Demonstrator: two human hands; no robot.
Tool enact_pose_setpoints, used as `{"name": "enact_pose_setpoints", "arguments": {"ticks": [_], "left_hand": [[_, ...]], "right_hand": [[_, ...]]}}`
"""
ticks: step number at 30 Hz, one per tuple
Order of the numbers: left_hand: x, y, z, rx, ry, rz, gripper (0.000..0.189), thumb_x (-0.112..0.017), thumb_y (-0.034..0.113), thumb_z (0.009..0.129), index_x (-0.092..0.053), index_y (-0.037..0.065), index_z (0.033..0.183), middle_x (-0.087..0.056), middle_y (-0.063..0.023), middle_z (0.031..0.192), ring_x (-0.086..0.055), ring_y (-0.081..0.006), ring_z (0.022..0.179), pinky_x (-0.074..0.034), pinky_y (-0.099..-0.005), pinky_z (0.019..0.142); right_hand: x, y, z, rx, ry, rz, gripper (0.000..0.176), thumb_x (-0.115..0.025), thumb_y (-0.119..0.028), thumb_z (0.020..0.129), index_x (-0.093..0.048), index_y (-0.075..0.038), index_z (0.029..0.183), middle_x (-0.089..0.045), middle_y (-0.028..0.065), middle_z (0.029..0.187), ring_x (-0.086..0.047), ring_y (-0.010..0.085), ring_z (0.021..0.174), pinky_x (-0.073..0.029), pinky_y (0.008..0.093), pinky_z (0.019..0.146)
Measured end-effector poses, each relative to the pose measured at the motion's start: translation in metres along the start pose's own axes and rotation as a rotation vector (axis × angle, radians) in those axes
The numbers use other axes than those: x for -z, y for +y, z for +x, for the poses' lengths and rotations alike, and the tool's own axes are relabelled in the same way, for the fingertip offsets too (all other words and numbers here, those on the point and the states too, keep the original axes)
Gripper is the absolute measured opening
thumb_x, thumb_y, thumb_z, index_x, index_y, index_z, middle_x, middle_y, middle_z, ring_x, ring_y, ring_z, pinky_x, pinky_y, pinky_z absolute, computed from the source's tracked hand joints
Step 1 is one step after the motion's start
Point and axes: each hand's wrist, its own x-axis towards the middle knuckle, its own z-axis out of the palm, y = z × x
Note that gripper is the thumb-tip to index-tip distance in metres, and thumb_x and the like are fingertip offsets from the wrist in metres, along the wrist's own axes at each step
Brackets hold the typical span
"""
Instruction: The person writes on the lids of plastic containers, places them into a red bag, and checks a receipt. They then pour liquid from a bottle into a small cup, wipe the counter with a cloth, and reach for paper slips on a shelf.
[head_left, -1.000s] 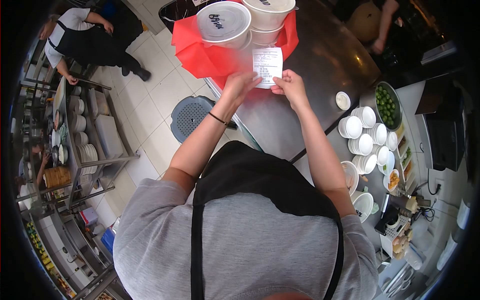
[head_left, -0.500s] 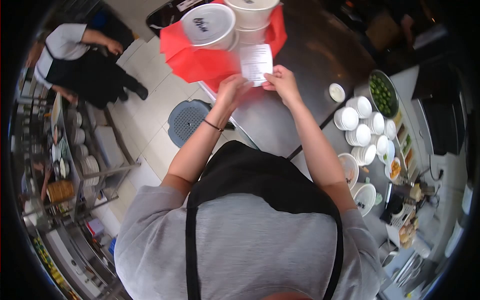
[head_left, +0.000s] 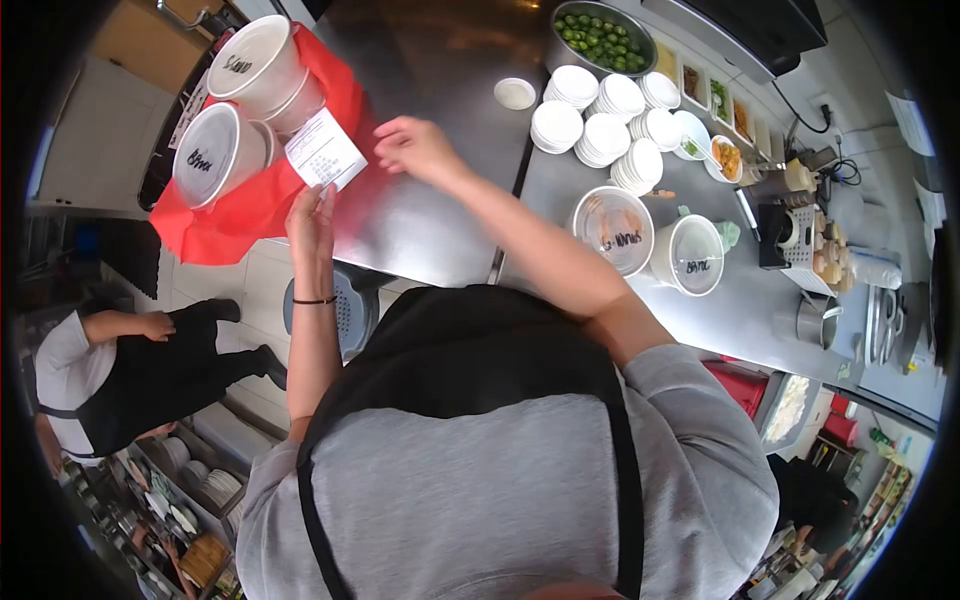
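A printed paper receipt [head_left: 326, 152] is pinched at its lower edge by my left hand [head_left: 311, 218]. It stands in front of a red plastic bag [head_left: 222, 232], which is spread around lidded white tubs. Two of those tubs, the upper tub [head_left: 252, 68] and the lower tub [head_left: 207, 160], have black handwriting on their lids. My right hand [head_left: 412, 148] is off the paper, over the steel counter just to its right. Its fingers are loosely bent and apart, with nothing seen in them.
A small white cup [head_left: 515, 94] sits on the steel counter [head_left: 430, 225]. To the right are stacked white lidded cups [head_left: 606, 135], a bowl of green limes [head_left: 603, 40] and two marked tubs [head_left: 690, 256]. A co-worker [head_left: 135, 370] stands at the left, near a grey stool [head_left: 352, 312].
My right hand has let go of the receipt and moved to the right of it. My left hand still holds it, now tilted. The view has turned toward the right-hand counter.
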Motion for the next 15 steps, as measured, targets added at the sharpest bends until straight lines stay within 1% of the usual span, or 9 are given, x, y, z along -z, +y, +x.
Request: {"name": "enact_pose_setpoints", "arguments": {"ticks": [2, 3, 4, 6, 9, 11, 12, 14, 15], "left_hand": [[0.014, -0.005, 0.01, 0.015, -0.029, -0.061, 0.01, -0.053, -0.001, 0.081, -0.055, -0.006, 0.089, -0.057, -0.0109, 0.092, -0.056, -0.0185, 0.087, -0.045, -0.0365, 0.092], [0.023, -0.009, 0.015, 0.003, -0.066, -0.108, 0.008, -0.053, -0.001, 0.081, -0.055, -0.005, 0.087, -0.057, -0.0097, 0.089, -0.056, -0.0175, 0.084, -0.044, -0.0375, 0.092], [0.028, -0.011, 0.016, -0.02, -0.098, -0.153, 0.006, -0.053, -0.001, 0.08, -0.054, -0.003, 0.085, -0.056, -0.0085, 0.085, -0.055, -0.0166, 0.081, -0.044, -0.0385, 0.092], [0.007, 0.001, -0.002, -0.053, -0.031, -0.141, 0.004, -0.053, -0.001, 0.08, -0.054, -0.002, 0.083, -0.055, -0.0072, 0.08, -0.055, -0.0164, 0.078, -0.045, -0.0392, 0.09], [-0.001, 0.011, -0.011, -0.061, 0.011, -0.088, 0.006, -0.053, -0.001, 0.079, -0.054, -0.002, 0.084, -0.055, -0.0087, 0.082, -0.056, -0.0186, 0.082, -0.047, -0.0378, 0.088], [0.0, 0.014, -0.013, -0.082, 0.042, -0.098, 0.006, -0.053, -0.001, 0.079, -0.054, -0.003, 0.085, -0.055, -0.0095, 0.084, -0.056, -0.0195, 0.083, -0.048, -0.0375, 0.087], [0.001, 0.015, -0.014, -0.067, 0.037, -0.109, 0.007, -0.052, -0.002, 0.079, -0.053, -0.003, 0.086, -0.055, -0.0102, 0.087, -0.056, -0.0205, 0.084, -0.048, -0.0371, 0.086], [0.002, 0.016, -0.015, -0.057, 0.04, -0.127, 0.008, -0.051, -0.002, 0.079, -0.052, -0.004, 0.087, -0.054, -0.011, 0.089, -0.056, -0.0215, 0.085, -0.049, -0.0368, 0.086], [0.003, 0.017, -0.016, -0.052, 0.046, -0.133, 0.009, -0.05, -0.002, 0.08, -0.052, -0.005, 0.088, -0.054, -0.0113, 0.09, -0.056, -0.0219, 0.086, -0.049, -0.0366, 0.086]], "right_hand": [[0.024, -0.001, -0.01, 0.037, -0.01, 0.02, 0.024, -0.057, -0.009, 0.083, -0.055, 0.0, 0.105, -0.061, 0.0096, 0.091, -0.061, 0.0156, 0.079, -0.051, 0.0263, 0.07], [0.034, -0.01, -0.023, 0.068, 0.019, 0.058, 0.023, -0.06, -0.009, 0.08, -0.057, -0.002, 0.102, -0.062, 0.008, 0.089, -0.061, 0.0136, 0.076, -0.05, 0.0256, 0.066], [0.05, -0.002, -0.027, 0.146, 0.006, 0.0, 0.023, -0.059, -0.009, 0.082, -0.057, -0.003, 0.104, -0.062, 0.0071, 0.091, -0.06, 0.013, 0.079, -0.05, 0.0263, 0.069], [0.077, -0.005, -0.046, 0.034, 0.081, -0.1, 0.023, -0.057, -0.014, 0.085, -0.057, -0.005, 0.106, -0.062, 0.0055, 0.093, -0.06, 0.0136, 0.082, -0.049, 0.0259, 0.073], [0.128, -0.015, -0.092, 0.083, 0.223, -0.235, 0.027, -0.058, -0.015, 0.085, -0.055, -0.002, 0.108, -0.06, 0.0085, 0.098, -0.06, 0.0155, 0.085, -0.048, 0.0261, 0.072], [0.178, -0.007, -0.118, 0.031, 0.384, -0.386, 0.028, -0.059, -0.015, 0.083, -0.055, 0.0, 0.107, -0.06, 0.0088, 0.097, -0.058, 0.0153, 0.086, -0.047, 0.0253, 0.072], [0.194, -0.009, -0.134, 0.038, 0.478, -0.548, 0.024, -0.06, -0.015, 0.082, -0.058, 0.001, 0.101, -0.062, 0.0093, 0.09, -0.059, 0.015, 0.083, -0.047, 0.0262, 0.071], [0.231, -0.003, -0.161, 0.07, 0.551, -0.867, 0.021, -0.06, -0.014, 0.081, -0.061, 0.001, 0.096, -0.064, 0.0102, 0.082, -0.061, 0.0156, 0.077, -0.047, 0.0274, 0.07], [0.247, 0.001, -0.171, 0.0, 0.544, -0.948, 0.02, -0.06, -0.013, 0.08, -0.062, 0.001, 0.094, -0.065, 0.0107, 0.081, -0.061, 0.0161, 0.075, -0.047, 0.0282, 0.07]]}}
